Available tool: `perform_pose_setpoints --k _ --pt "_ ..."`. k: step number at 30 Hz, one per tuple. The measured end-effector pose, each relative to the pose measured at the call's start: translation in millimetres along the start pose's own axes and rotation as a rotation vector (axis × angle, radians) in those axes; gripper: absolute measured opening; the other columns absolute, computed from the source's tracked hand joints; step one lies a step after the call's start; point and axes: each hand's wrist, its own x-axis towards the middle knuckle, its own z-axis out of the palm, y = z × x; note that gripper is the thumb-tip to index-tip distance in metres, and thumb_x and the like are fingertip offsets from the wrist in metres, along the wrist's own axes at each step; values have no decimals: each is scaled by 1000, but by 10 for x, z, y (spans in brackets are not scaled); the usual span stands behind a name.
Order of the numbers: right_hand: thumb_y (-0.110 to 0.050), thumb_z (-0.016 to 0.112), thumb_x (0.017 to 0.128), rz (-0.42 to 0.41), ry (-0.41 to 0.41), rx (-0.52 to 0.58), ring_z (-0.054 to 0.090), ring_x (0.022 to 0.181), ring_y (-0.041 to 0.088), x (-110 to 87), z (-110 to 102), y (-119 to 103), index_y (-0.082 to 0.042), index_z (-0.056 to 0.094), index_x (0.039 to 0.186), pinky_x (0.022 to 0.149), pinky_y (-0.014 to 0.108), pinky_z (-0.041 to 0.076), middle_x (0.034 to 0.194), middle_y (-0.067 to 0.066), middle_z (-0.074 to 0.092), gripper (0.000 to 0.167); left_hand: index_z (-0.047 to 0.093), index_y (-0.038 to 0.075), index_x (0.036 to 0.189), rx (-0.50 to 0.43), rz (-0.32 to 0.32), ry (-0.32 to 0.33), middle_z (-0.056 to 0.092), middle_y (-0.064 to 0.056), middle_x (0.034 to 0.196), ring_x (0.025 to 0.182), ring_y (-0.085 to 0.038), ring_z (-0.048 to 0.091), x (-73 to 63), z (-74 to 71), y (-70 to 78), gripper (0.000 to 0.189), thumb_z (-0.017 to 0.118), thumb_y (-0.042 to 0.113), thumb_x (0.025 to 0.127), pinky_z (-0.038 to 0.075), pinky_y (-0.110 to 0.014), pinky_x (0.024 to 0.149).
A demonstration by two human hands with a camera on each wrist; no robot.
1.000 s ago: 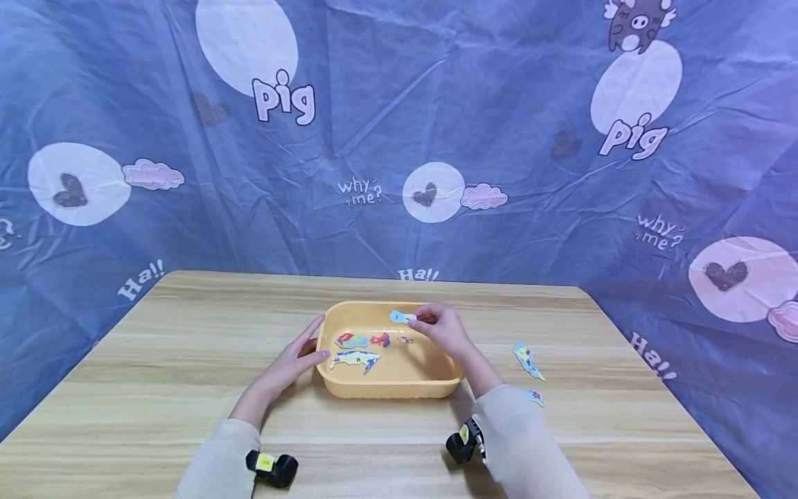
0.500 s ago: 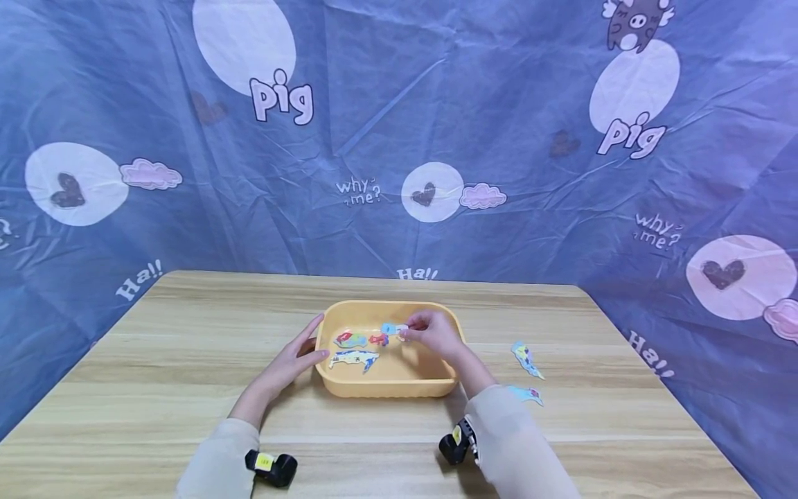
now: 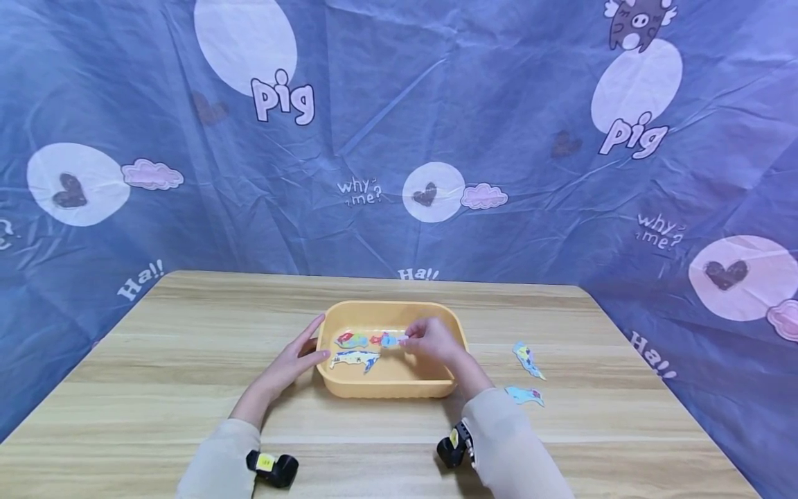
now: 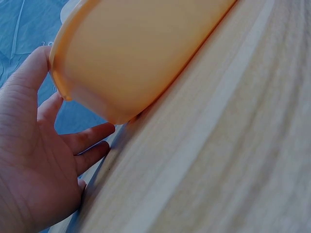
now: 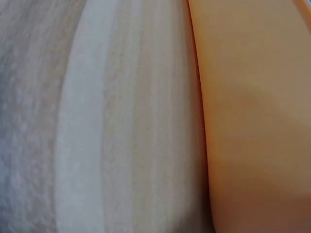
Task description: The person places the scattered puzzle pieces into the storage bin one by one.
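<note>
A pale orange rectangular plastic basin [image 3: 393,390] sits on the table. My left hand [image 3: 290,365] rests against its left end, thumb over the rim and fingers spread nearly straight; in the left wrist view that hand [image 4: 34,160] touches the basin's wall. My right hand [image 3: 435,342] is inside the basin, pinching a small flat light-blue and white printed cutout [image 3: 389,339] low over the floor. Left of it lie a red cutout [image 3: 375,340] and a red-and-green cutout [image 3: 352,340]. A blue-and-cream cutout [image 3: 354,358] lies in front of these. The right wrist view hides the right hand.
Right of the basin, a blue-and-yellow cutout [image 3: 528,360] and a light-blue cutout [image 3: 525,396] lie on the wooden table [image 3: 218,333]. A blue printed cloth [image 3: 386,138] hangs behind. Each wrist wears a black camera.
My right hand has lowered the light-blue and white cutout into the basin, moving forward and slightly left, next to the red one. The left hand has stayed in place.
</note>
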Motion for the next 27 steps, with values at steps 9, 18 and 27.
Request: perform_pose_setpoints --k 9,18,27 --pt "-6 69 70 0 -5 -75 48 54 9 -18 9 14 0 63 70 49 22 41 61 1 57 9 18 27 138 3 0 10 38 -24 126 116 -32 35 5 5 -16 68 57 19 83 21 -48 95" --pt "-4 68 70 -8 -39 -93 46 54 9 -10 12 19 1 62 71 48 21 39 62 0 56 8 19 28 138 3 1 10 37 -23 127 117 -31 34 10 3 -21 67 56 17 83 21 -48 96" --pt "-8 71 69 -17 -33 -156 46 55 8 -20 24 9 -1 62 70 49 21 39 62 -1 56 11 20 28 138 -7 -2 5 39 -23 126 115 -31 36 9 7 -22 65 55 17 84 22 -47 96"
